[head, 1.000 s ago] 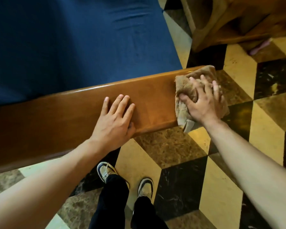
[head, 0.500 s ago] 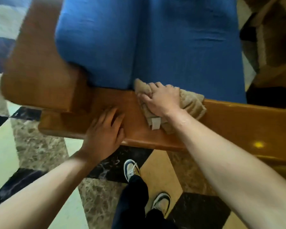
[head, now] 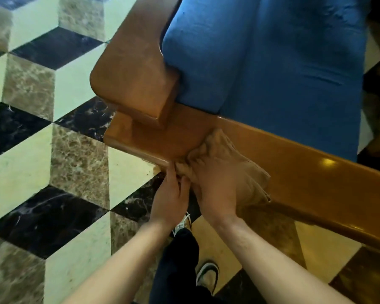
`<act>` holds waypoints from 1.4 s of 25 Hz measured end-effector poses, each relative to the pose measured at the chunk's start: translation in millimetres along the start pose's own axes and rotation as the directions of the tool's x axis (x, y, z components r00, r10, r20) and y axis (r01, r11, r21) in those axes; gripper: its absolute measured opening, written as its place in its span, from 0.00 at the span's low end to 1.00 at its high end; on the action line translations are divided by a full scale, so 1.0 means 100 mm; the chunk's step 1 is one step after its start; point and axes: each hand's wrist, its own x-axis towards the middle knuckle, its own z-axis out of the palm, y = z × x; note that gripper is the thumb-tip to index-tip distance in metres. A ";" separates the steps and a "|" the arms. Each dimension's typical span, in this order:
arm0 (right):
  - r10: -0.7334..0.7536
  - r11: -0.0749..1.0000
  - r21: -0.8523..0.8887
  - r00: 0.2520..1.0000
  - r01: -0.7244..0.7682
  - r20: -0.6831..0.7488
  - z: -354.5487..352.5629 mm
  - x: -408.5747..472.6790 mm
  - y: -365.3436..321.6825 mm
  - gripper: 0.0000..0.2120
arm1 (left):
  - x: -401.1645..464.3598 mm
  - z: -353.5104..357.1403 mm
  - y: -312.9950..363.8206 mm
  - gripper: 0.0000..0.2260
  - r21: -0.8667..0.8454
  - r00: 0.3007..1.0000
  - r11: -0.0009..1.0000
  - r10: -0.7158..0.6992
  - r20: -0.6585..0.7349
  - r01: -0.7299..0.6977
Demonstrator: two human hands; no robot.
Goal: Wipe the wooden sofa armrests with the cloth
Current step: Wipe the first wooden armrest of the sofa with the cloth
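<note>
The wooden armrest (head: 305,172) runs from the lower right to its rear end at the centre, where it meets the sofa's wooden back frame (head: 132,69). A tan cloth (head: 248,174) lies bunched on the armrest near that end. My right hand (head: 215,189) sits on the cloth with its fingers curled into the folds at the armrest's near edge. My left hand (head: 170,198) is just left of it, below that edge. Its straight fingers reach up and touch the cloth's bunched end.
Blue cushions (head: 272,62) fill the seat beyond the armrest. A marble floor (head: 53,150) in a cube pattern spreads to the left and below. My legs and shoes (head: 207,274) stand close under the armrest. Dark wooden furniture shows at the right edge.
My right hand has slid the cloth along the armrest from its front end to its rear end. My left hand left the armrest top and came beside the cloth.
</note>
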 end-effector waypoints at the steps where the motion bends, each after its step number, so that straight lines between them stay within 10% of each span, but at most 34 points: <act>1: 0.037 0.997 0.062 0.999 -0.038 0.009 -0.05 0.02 0.00 0.22 | -0.05 0.08 0.04 0.24 -0.258 0.989 0.954 -0.146 0.033 0.149; 4: 0.133 0.919 0.352 0.980 -0.179 0.151 -0.27 0.01 -0.01 0.19 | -0.17 0.15 0.17 0.24 -0.638 0.958 0.715 -0.219 0.183 0.285; 10: 0.105 0.482 0.783 0.913 -0.393 0.394 -0.98 -0.40 -0.29 0.08 | -0.80 -0.40 0.79 0.20 -0.411 0.973 0.884 -0.171 0.157 0.222; 14: -0.112 0.301 0.841 0.859 -0.449 0.499 -1.35 -0.55 -0.68 0.29 | -1.27 -0.97 0.92 0.16 -0.445 0.964 0.855 -0.246 0.102 0.265; 19: -0.427 0.538 0.786 0.706 -0.304 0.566 -1.55 -0.14 -1.40 0.45 | -1.62 -1.99 0.72 0.18 -0.626 0.964 0.756 -0.266 -0.022 0.194; 23: -0.602 0.680 0.727 0.495 -0.094 0.627 -1.43 0.50 -2.44 0.33 | -1.50 -2.99 0.44 0.22 -0.621 0.943 0.781 -0.252 -0.217 0.066; 27: -0.530 0.707 0.704 0.610 -0.066 0.589 -1.05 1.27 -3.58 0.24 | -1.03 -4.04 -0.09 0.28 -0.623 0.858 0.780 -0.359 -0.367 0.060; 35: -0.391 0.798 0.603 0.774 0.014 0.499 -1.01 2.80 -4.61 0.18 | 0.53 -5.62 -0.32 0.19 -0.478 0.965 0.848 -0.263 -0.009 0.227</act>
